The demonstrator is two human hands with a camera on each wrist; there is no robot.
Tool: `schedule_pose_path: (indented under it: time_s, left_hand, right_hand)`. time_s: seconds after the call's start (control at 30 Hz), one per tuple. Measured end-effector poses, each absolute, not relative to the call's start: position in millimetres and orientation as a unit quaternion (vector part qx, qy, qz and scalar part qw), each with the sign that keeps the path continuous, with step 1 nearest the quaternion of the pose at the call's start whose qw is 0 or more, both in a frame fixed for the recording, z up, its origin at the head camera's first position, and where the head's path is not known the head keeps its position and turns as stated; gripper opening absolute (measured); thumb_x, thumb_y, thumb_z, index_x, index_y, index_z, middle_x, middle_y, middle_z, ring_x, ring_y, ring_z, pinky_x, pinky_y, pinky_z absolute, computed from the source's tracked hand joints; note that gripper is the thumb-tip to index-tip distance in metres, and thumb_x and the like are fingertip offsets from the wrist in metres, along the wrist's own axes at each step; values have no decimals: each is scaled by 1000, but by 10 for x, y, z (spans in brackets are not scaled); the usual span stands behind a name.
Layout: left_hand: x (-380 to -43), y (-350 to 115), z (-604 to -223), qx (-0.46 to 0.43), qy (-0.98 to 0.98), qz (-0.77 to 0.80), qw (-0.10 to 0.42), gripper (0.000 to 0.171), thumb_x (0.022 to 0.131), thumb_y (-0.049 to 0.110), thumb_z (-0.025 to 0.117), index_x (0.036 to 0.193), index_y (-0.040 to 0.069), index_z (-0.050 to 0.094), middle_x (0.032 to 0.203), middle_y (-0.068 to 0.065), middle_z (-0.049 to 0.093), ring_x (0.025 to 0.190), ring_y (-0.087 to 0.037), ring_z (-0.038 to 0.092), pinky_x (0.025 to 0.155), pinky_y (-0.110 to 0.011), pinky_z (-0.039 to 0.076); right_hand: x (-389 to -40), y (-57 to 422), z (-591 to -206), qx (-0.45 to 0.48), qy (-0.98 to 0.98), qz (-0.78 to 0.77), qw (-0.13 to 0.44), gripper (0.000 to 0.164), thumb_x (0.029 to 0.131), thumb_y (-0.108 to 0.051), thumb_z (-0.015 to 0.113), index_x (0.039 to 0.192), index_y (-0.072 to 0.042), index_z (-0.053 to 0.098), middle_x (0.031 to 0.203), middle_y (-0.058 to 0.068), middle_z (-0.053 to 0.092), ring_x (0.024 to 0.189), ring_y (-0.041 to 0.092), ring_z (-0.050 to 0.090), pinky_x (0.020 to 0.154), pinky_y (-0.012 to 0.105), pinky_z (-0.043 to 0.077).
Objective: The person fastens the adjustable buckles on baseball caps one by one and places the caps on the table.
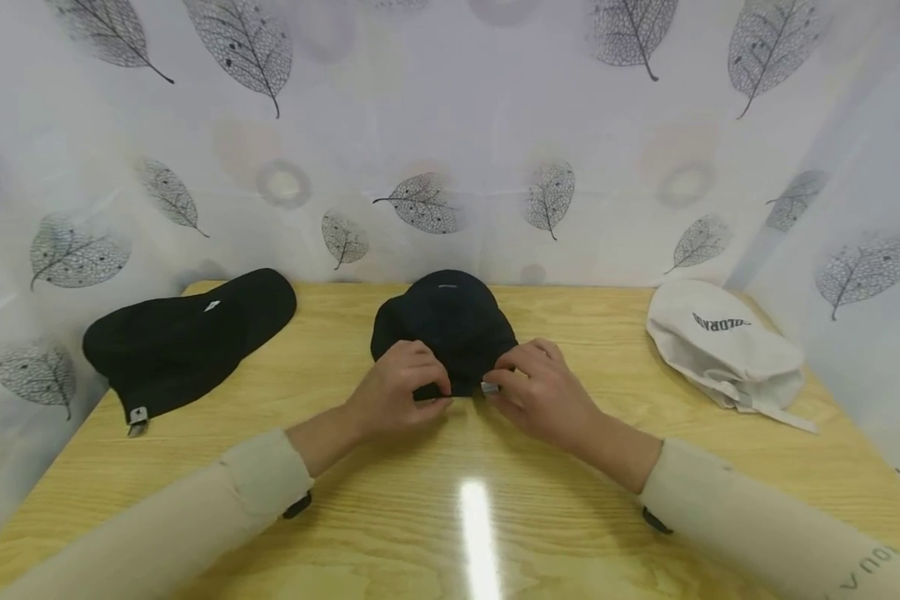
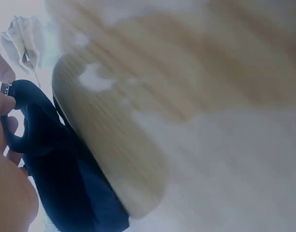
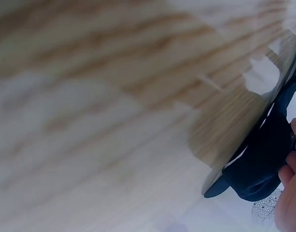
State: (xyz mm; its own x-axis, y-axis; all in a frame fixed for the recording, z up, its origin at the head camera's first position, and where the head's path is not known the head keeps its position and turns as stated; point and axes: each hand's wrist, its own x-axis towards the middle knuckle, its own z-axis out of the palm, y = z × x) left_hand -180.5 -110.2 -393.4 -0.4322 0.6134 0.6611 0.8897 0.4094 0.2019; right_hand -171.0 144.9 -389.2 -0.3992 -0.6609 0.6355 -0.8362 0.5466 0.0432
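A dark navy baseball cap [image 1: 450,321] lies in the middle of the table, its back strap toward me. My left hand [image 1: 405,387] pinches the strap's left side between thumb and fingers. At the strap's right side, by a small metal buckle, my right hand [image 1: 543,392] pinches the band. In the left wrist view, the left hand [image 2: 12,179] is at the frame's edge beside the navy cap [image 2: 66,179], whose strap forms a loop. The right wrist view has the right hand [image 3: 293,188] partly cut off, its fingertips on the cap [image 3: 259,169].
A black cap [image 1: 187,333] with a strap buckle lies at the left of the wooden table [image 1: 390,525]. On the right is a white cap [image 1: 720,333] with dark lettering, its strap trailing forward. A leaf-patterned curtain [image 1: 487,125] hangs behind the table.
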Motion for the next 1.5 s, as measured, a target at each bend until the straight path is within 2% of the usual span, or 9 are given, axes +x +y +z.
schedule_pose_path:
  time_s: [0.37, 0.53, 0.7, 0.93, 1.2, 1.5]
  left_hand:
    - [-1800, -1052, -3936, -476, -787, -233, 315, 19, 72, 13, 86, 75, 16, 68, 79, 4, 68, 81, -17, 59, 85, -37, 51]
    - [-1804, -1033, -3909, -475, -789, -210, 326, 18, 71, 13, 86, 73, 17, 69, 79, 5, 69, 82, -17, 60, 88, -36, 50]
    - [-1822, -1014, -3901, -484, -783, -190, 343, 20, 69, 13, 88, 73, 16, 69, 79, 4, 68, 82, -17, 60, 86, -36, 51]
    - [-1851, -982, -3885, -511, -760, -148, 373, 16, 71, 14, 85, 73, 16, 70, 79, 4, 68, 80, -16, 60, 84, -33, 51]
    - [-1854, -975, -3889, -512, -757, -162, 372, 17, 71, 13, 83, 72, 16, 66, 77, 4, 66, 79, -16, 60, 82, -34, 50]
    - [-1833, -967, -3904, -495, -782, -182, 332, 14, 76, 17, 82, 75, 15, 68, 80, 4, 67, 82, -17, 60, 87, -34, 50]
  right_hand:
    - [-1708, 1426, -3897, 440, -828, 145, 316, 24, 75, -21, 88, 93, -13, 75, 95, 2, 64, 90, 21, 62, 89, 48, 43]
    - [-1721, 1436, -3891, 441, -825, 152, 319, 26, 73, -21, 89, 94, -12, 74, 95, 3, 64, 91, 22, 62, 88, 49, 43]
    - [-1723, 1429, -3887, 449, -820, 134, 327, 24, 77, -22, 86, 95, -14, 74, 96, 2, 64, 90, 21, 62, 88, 47, 43]
    - [-1696, 1408, -3894, 452, -818, 99, 342, 23, 78, -22, 85, 95, -13, 72, 96, 2, 65, 90, 21, 62, 88, 47, 44]
    - [-1687, 1407, -3899, 446, -825, 100, 333, 24, 80, -23, 83, 98, -12, 71, 98, 2, 66, 94, 22, 62, 87, 47, 42]
    - [-1696, 1416, -3904, 454, -820, 104, 333, 24, 82, -23, 82, 100, -12, 71, 99, 2, 66, 95, 22, 62, 86, 47, 42]
